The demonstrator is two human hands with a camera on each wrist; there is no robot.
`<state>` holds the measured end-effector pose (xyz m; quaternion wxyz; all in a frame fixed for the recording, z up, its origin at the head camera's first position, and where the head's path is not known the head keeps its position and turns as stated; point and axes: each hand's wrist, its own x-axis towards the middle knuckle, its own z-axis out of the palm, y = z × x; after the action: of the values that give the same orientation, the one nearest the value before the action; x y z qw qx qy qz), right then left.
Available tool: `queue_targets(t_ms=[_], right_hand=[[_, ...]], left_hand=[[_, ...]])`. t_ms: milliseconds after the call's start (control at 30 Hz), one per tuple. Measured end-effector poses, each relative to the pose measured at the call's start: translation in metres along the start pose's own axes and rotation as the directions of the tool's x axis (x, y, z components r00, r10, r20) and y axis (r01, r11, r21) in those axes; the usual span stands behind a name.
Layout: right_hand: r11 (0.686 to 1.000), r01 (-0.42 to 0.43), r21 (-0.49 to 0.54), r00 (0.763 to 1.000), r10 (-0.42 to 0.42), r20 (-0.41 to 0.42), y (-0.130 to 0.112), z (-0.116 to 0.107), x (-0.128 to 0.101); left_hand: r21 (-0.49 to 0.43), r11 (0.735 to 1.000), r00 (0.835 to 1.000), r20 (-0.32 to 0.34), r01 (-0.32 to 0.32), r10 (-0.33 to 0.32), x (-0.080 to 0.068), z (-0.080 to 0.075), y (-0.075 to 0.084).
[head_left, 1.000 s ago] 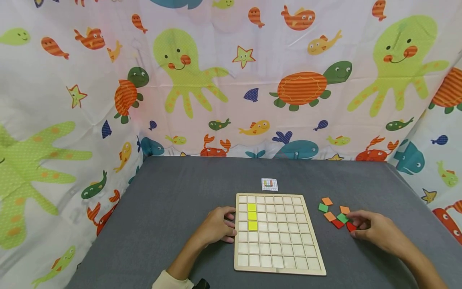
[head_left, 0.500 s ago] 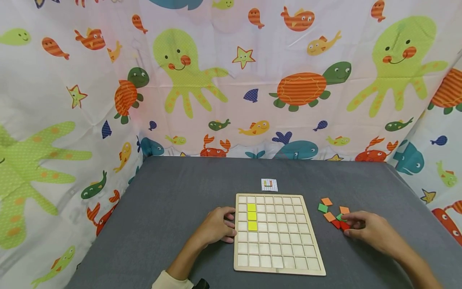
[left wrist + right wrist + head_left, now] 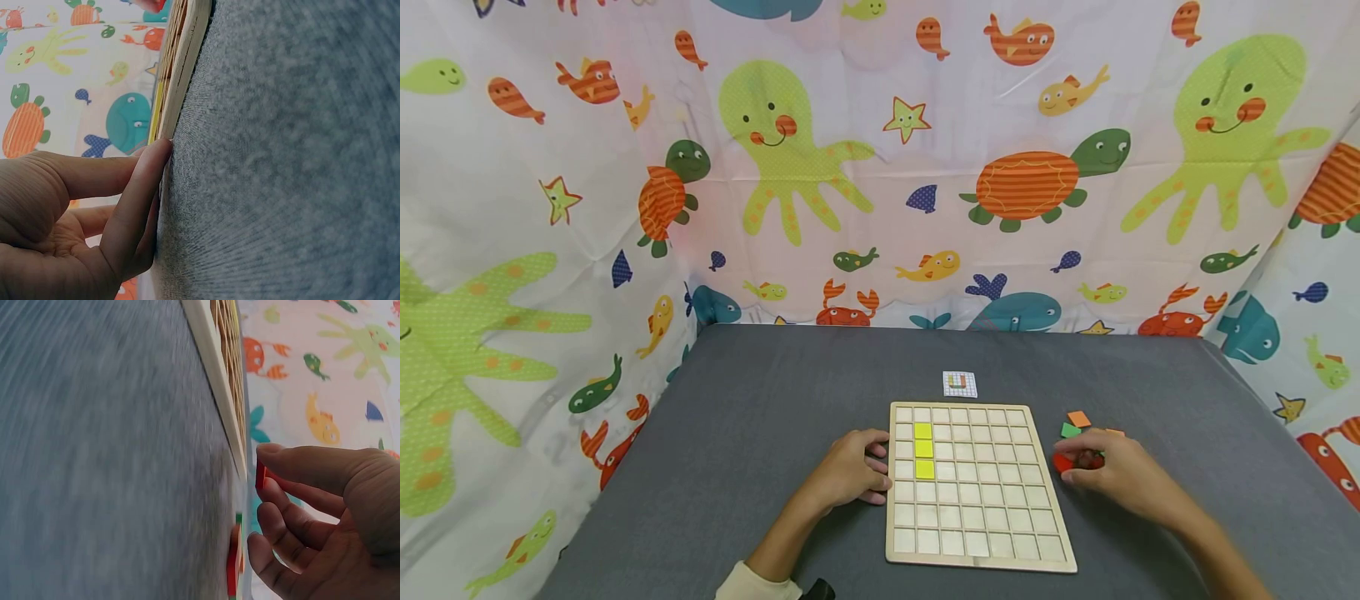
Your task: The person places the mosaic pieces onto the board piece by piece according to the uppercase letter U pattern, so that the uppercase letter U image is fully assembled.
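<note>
Bench point(image 3: 775, 392) spreads across the lower left, beyond the left hand point(image 3: 848, 471), whose loose fingers touch the left edge of the grid board point(image 3: 992, 494), right of lower centre. Just past its right edge, the right hand point(image 3: 1120, 471) pinches one red tile point(image 3: 1062, 462). I count three yellow tiles point(image 3: 923, 448) in its cells. At lower centre, the right wrist view shows loose tiles point(image 3: 233, 565) that the hand mostly covers in the head view.
</note>
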<state>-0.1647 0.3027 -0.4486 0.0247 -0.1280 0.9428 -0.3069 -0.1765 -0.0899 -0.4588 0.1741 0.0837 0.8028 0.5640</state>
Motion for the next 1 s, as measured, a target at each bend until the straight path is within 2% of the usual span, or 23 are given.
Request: queue_targets(t_ms=[200, 467, 700, 1000], right_hand=[[0.991, 0.016, 0.131, 0.998, -0.024, 0.059, -0.017, 0.010, 0.009], [0.992, 0.094, 0.083, 0.994, -0.097, 0.042, -0.038, 0.025, 0.017], [0.983, 0.135, 0.127, 0.986, -0.147, 0.082, -0.056, 0.037, 0.025], [0.977, 0.172, 0.123, 0.973, -0.188, 0.134, -0.077, 0.049, 0.034]], left_hand=[[-0.005, 1.000, 1.000, 0.002, 0.004, -0.004, 0.000, 0.000, 0.000], [-0.014, 1.000, 1.000, 0.002, 0.011, -0.011, 0.000, 0.000, 0.001], [-0.015, 1.000, 1.000, 0.002, 0.013, -0.013, 0.000, 0.000, 0.001], [-0.013, 1.000, 1.000, 0.007, 0.006, -0.006, 0.000, -0.001, 0.000]])
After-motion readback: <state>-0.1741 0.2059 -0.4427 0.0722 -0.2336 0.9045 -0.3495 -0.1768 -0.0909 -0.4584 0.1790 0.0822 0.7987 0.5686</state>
